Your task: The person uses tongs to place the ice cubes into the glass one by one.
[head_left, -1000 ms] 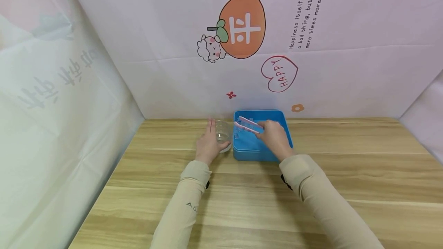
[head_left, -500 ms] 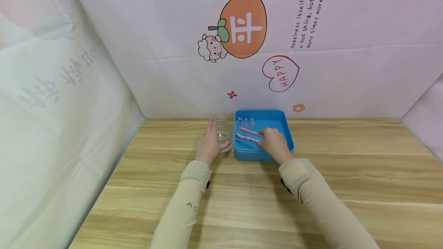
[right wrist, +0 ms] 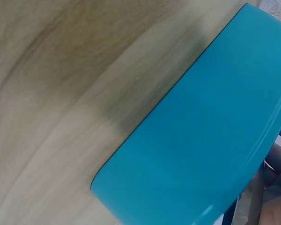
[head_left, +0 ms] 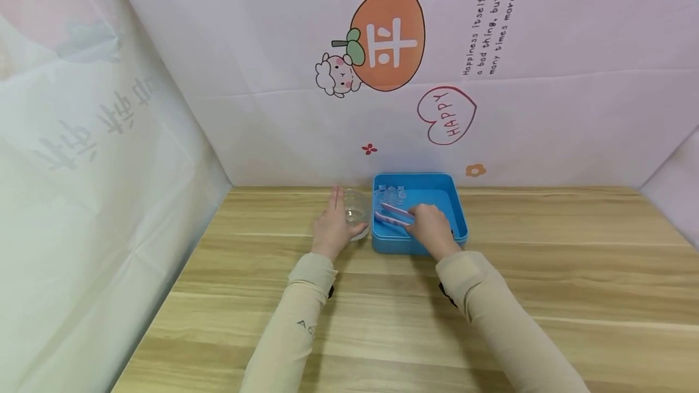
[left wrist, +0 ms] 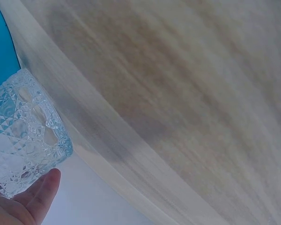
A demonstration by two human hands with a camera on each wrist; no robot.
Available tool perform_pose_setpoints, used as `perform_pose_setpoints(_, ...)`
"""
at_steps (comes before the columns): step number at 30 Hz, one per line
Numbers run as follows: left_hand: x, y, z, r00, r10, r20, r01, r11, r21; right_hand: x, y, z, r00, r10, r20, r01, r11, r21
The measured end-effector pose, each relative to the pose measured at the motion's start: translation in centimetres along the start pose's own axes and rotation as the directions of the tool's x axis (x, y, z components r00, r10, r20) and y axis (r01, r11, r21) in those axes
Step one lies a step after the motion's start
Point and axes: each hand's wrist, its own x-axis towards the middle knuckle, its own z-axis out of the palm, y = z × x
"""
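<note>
My left hand (head_left: 330, 229) holds a clear glass (head_left: 357, 204) from its left side, thumb across the near side. In the left wrist view, fingertips touch the cut-patterned glass (left wrist: 25, 133) close to one end. My right hand (head_left: 433, 230) grips a pair of pink tongs (head_left: 389, 219) inside the blue box (head_left: 398, 245). The tongs' tips point left and stand apart, near the box's left wall. Small clear cubes (head_left: 389, 194) lie heaped in the box's back left corner, just beyond the tongs. Whether a cube sits between the tips I cannot tell.
The glass stands just left of the box on a wooden table (head_left: 349, 326). A printed white cloth (head_left: 284, 132) hangs right behind both, and another cloth (head_left: 125, 199) hangs along the left edge. In the right wrist view the box's outer wall (right wrist: 192, 122) fills much of the picture.
The right hand and tongs have moved lower and nearer inside the box, so more of the cube heap shows. The left hand stays on the glass. The head view has shifted slightly.
</note>
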Motion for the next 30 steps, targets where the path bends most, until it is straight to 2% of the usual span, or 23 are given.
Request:
perform_pose_setpoints(18,0.04,0.12,-0.11,1.000,0.002,0.005,-0.002,1.000,0.010,0.48,-0.14,0.47,0.999,0.039,0.007,-0.039,0.999,0.023)
perform_pose_setpoints(30,-0.04,0.14,-0.11,1.000,0.007,0.001,-0.007,1.000,0.004,0.22,0.06,0.19,1.000,0.030,0.003,-0.030,0.999,0.021)
